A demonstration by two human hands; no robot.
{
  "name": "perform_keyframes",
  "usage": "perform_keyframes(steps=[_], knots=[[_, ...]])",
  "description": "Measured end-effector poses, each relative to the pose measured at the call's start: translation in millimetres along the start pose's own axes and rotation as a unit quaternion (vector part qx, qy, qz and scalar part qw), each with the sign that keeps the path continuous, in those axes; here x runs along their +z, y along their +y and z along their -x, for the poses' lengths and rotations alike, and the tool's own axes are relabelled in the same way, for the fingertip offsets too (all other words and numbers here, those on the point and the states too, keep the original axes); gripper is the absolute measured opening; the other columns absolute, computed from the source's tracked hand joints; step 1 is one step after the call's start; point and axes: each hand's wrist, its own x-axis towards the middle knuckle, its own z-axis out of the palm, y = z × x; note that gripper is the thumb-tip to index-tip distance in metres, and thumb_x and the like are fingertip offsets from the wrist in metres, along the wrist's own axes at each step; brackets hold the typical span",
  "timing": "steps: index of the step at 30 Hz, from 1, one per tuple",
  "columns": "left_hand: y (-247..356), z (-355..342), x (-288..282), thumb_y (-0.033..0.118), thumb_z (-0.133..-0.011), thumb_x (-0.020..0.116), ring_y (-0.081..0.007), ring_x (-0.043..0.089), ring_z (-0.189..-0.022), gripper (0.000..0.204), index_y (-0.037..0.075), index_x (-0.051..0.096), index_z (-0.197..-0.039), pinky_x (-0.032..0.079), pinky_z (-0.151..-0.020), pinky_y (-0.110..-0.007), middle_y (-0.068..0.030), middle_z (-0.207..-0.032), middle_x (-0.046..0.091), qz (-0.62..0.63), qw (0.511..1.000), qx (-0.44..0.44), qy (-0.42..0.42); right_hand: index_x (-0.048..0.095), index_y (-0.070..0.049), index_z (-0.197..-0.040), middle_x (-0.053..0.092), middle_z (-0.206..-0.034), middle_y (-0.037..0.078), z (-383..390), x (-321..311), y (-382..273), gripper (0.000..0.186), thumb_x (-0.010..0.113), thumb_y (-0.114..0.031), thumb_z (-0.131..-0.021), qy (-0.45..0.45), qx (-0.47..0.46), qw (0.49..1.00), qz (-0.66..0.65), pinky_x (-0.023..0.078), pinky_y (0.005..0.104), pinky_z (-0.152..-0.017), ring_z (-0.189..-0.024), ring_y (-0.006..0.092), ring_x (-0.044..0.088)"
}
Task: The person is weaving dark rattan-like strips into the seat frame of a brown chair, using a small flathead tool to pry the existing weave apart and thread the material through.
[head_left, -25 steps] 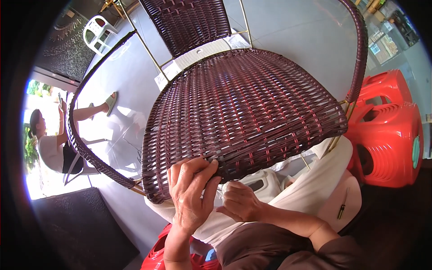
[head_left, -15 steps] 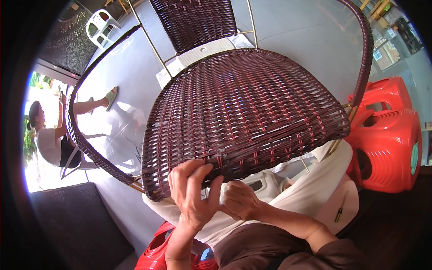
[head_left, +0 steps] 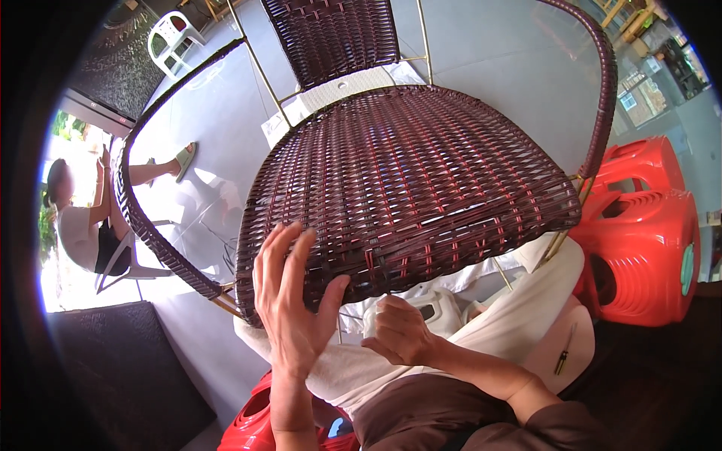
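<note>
A chair with a dark brown-red woven seat point(head_left: 406, 165) on a gold-coloured metal frame stands in front of me, its front edge over my lap. My left hand point(head_left: 289, 293) is open at the left of that front edge, fingers stretched over the weave and thumb apart. Just under the edge, right of the left hand, my right hand point(head_left: 402, 331) is closed in a fist. Something white shows beside its fingers; what the fist grips is hidden. The woven backrest point(head_left: 335, 37) rises at the far side, with dark wrapped armrests point(head_left: 605, 83) curving round both sides.
Red plastic stools point(head_left: 639, 240) stand at the right, another red stool point(head_left: 252, 421) low at the left. A screwdriver point(head_left: 562, 357) lies by my right thigh. Far left, a person point(head_left: 83, 225) sits on a chair, with a white plastic chair point(head_left: 174, 41) beyond. A dark panel point(head_left: 124, 368) is at lower left.
My left hand has let go of the seat's front edge, lifted and spread its fingers, moving slightly left and up. The right hand stays closed, slightly lower relative to the edge.
</note>
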Motion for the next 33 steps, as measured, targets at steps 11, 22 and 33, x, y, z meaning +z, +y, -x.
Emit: perform_keyframes(steps=[11,22,33], knots=[[-7.5,6.1,18.7,0.051,-0.097,0.033,-0.0336,0.053,-0.12,0.061,0.006,0.054,-0.133,0.038,-0.102,-0.044,-0.0138,-0.132,0.056,-0.133,0.988,0.07,-0.034,0.057,0.001,-0.083,0.054,-0.1,0.016,34.9,-52.5,-32.1,0.031,0.072,-0.026,-0.082,-0.011,0.03,0.999,0.035,0.048,0.0492,-0.09,-0.101,0.0336,0.055],[5.6,10.2,12.1,0.04,-0.084,0.059,-0.0347,0.052,-0.12,0.06,0.001,0.054,-0.129,0.038,-0.103,-0.044,-0.0165,-0.13,0.057,-0.122,0.99,0.057,-0.036,0.054,0.001,-0.117,0.061,-0.104,0.019,322.5,-273.3,-99.0,0.049,0.071,-0.029,-0.082,0.066,0.676,0.582,0.448,0.043,0.0446,-0.088,-0.1,0.0351,0.057],[11.5,16.5,3.8,0.042,-0.054,0.085,-0.0295,0.051,-0.124,0.095,0.0,0.051,-0.131,0.036,-0.106,-0.045,-0.0145,-0.134,0.054,-0.085,0.994,0.057,-0.048,0.048,0.001,-0.117,0.05,-0.099,0.008,308.8,-255.4,-93.1,0.026,0.05,-0.012,-0.094,0.295,0.585,0.685,0.318,0.043,0.031,-0.069,-0.08,0.0175,0.049]])
